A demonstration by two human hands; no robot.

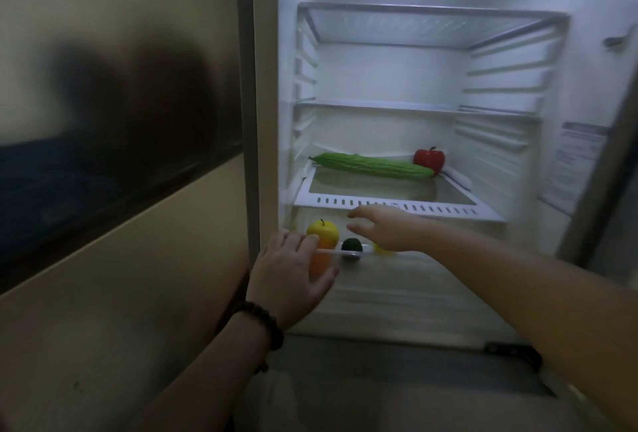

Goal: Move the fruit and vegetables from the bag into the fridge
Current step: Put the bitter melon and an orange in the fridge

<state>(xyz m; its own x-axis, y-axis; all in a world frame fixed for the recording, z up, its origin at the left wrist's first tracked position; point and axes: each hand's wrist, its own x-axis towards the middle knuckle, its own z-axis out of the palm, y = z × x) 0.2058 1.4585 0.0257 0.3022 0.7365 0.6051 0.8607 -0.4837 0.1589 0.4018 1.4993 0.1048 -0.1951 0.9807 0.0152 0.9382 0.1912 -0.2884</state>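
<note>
Left hand [293, 272]: fingers relaxed and spread, resting against the clear drawer front [397, 279], grasping nothing. An orange fruit [319, 260] sits just behind those fingers, with a yellow apple [322, 232] right above the fingertips. A dark green fruit [351, 245] lies between the two hands. Right hand [383, 228]: fingers loose, empty, over a yellow item [381, 250] that is mostly hidden. Above the right fingers, on the shelf [397, 205]: gourd [373, 165], red pepper [429, 158]. Bag not visible, so what remains can't be told; looks mostly done.

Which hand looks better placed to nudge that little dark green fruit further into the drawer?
The right hand: it hovers open just above the dark green fruit, while the left hand rests on the drawer front.
</note>
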